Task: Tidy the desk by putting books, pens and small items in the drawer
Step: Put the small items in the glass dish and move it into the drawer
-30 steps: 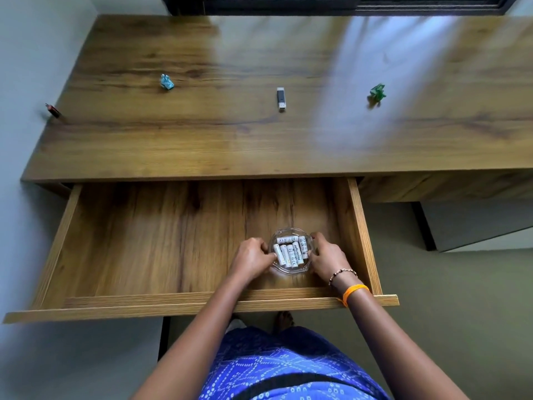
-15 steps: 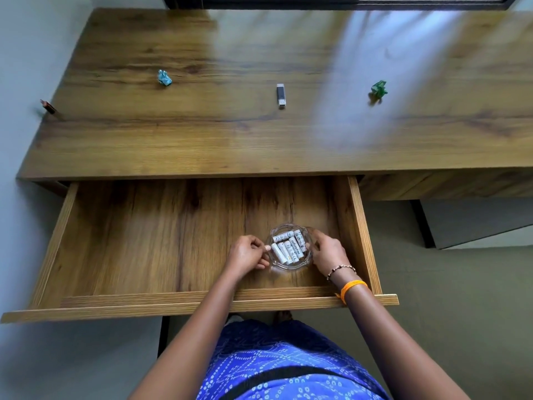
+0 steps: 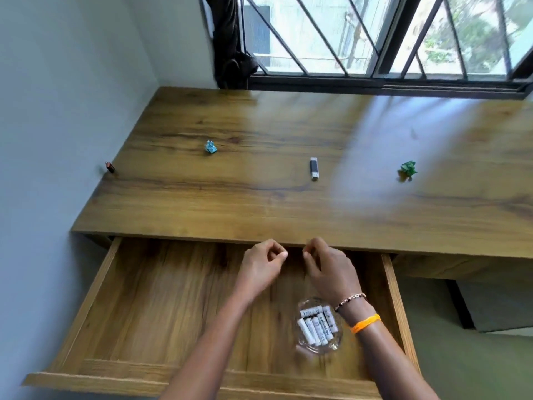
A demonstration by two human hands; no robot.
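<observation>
Along the far left edge of the surface (image 3: 259,215), against the wall, a small dark red item (image 3: 110,167) is lying; what it is cannot be told from here. Further right a crumpled teal wrapper (image 3: 210,147) is sitting, then a USB flash drive (image 3: 314,168) near the middle, then a crumpled green wrapper (image 3: 408,170) well apart on the right. All four are waiting on the wood, so the tidying is judged to be partway through.

Below, the drawer (image 3: 95,295) is standing pulled out. The left hand (image 3: 261,268) is hovering above its back part, just short of the surface's front edge, fingers (image 3: 277,255) loosely curled toward the thumb and holding nothing. Just beside it the right hand (image 3: 331,269) is hovering likewise, fingers (image 3: 310,251) curled in and gripping nothing. Under the right wrist, near the drawer's right wall, a clear glass dish (image 3: 331,346) of white batteries (image 3: 317,324) is resting on the drawer floor, free of both hands.

The step in hand looks like the turn from a placed dish toward the next small item. The flash drive is lying straight ahead of both hands and seems the likely pick. It is flat and slim, so a fingertip pinch across its narrow sides would suit; the wrappers are light and would need only a gentle pinch.
</observation>
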